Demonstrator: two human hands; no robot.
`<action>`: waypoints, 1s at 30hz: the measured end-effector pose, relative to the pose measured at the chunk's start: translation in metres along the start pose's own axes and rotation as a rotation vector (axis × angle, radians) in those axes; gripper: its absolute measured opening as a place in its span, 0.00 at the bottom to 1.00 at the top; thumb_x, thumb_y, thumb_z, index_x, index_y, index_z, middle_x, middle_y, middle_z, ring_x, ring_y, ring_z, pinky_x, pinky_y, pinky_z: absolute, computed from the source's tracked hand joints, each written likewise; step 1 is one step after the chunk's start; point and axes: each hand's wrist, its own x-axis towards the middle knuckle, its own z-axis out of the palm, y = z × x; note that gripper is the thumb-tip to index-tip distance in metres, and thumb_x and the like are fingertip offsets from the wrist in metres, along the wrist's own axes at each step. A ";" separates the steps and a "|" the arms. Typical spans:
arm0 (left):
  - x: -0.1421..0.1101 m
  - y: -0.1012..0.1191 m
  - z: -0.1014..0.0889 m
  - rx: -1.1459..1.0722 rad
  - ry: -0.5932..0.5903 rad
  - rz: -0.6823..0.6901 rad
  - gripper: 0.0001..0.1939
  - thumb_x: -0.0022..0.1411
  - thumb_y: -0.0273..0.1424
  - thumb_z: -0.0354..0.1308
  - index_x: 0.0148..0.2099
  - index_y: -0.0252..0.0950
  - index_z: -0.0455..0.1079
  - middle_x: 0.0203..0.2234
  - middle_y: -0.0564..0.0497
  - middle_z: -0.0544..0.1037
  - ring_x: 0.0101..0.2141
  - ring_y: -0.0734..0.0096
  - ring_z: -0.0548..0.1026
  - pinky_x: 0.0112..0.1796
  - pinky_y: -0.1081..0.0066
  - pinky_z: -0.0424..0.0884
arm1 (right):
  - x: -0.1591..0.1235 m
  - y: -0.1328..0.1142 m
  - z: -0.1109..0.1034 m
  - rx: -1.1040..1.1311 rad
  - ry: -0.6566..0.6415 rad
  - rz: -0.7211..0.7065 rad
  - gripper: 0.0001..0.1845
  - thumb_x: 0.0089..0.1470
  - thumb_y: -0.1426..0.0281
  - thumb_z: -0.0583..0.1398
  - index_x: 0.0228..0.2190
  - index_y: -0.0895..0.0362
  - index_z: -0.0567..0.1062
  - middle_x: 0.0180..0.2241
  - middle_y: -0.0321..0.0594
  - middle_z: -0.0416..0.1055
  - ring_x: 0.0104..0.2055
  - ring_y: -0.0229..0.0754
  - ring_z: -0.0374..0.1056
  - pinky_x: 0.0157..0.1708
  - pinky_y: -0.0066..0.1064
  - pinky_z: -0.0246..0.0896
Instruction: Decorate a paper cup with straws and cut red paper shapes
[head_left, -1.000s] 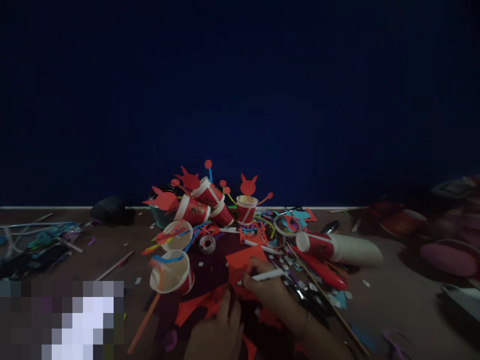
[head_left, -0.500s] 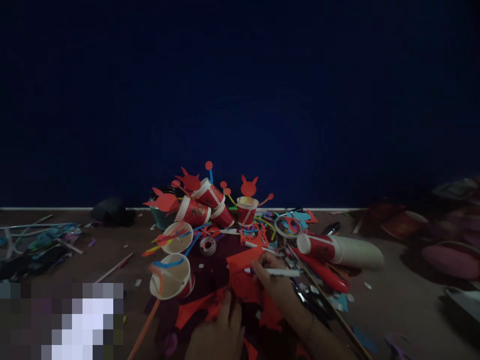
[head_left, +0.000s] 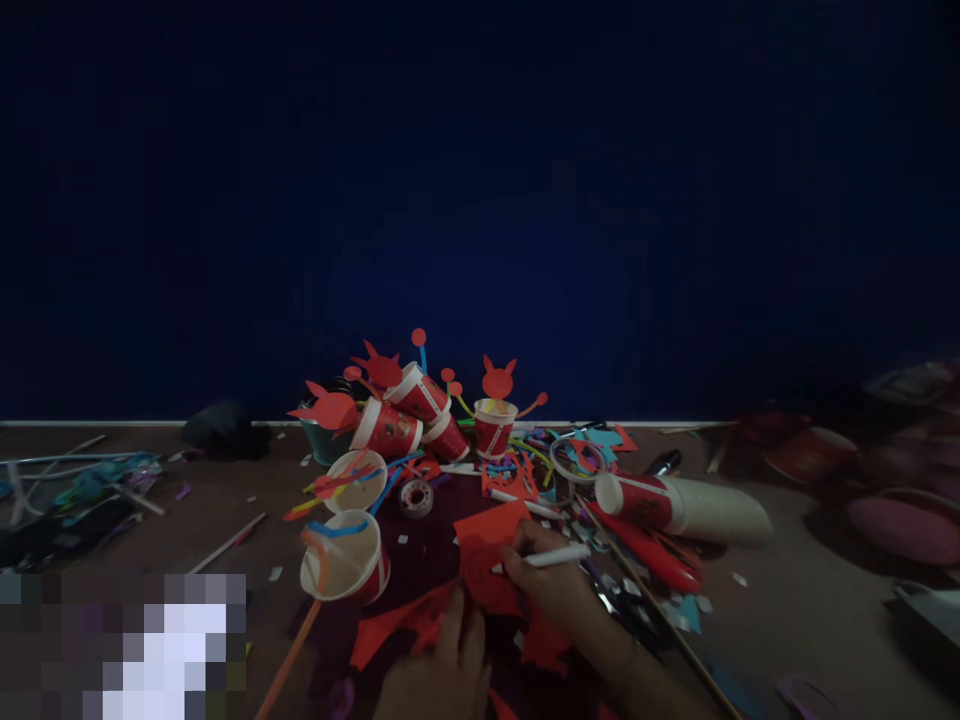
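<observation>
My right hand [head_left: 551,580] grips a white marker [head_left: 556,556] like a pen. The marker's tip meets a red paper sheet [head_left: 491,525], near a faint rounded outline. Below and to the left, my left hand [head_left: 442,655] rests with its fingers stretched out over the sheet's lower edge and a cut red paper scrap [head_left: 397,625]. Left of the hands stand a paper cup [head_left: 373,575] with blue and orange strips at its rim and a second paper cup [head_left: 356,485] with coloured strips.
Red paper cups with red cut-out heads, one of them upright [head_left: 495,435], are grouped at the back. A tape roll [head_left: 416,497] lies before them. To the right are a stack of paper cups [head_left: 712,510], a long stick [head_left: 660,610] and dark-handled scissors [head_left: 622,605]. Paper bits litter the surface.
The marker has swung from nearly level to a tilt, its back end raised and its tip now on the red sheet. My left hand has stayed in place.
</observation>
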 end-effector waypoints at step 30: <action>0.001 0.000 -0.007 0.010 -0.071 0.015 0.22 0.58 0.30 0.53 0.55 0.46 0.65 0.54 0.41 0.67 0.18 0.72 0.75 0.18 0.73 0.71 | 0.002 0.002 0.000 -0.148 0.105 -0.056 0.10 0.41 0.70 0.54 0.16 0.53 0.57 0.15 0.29 0.55 0.19 0.35 0.53 0.19 0.26 0.48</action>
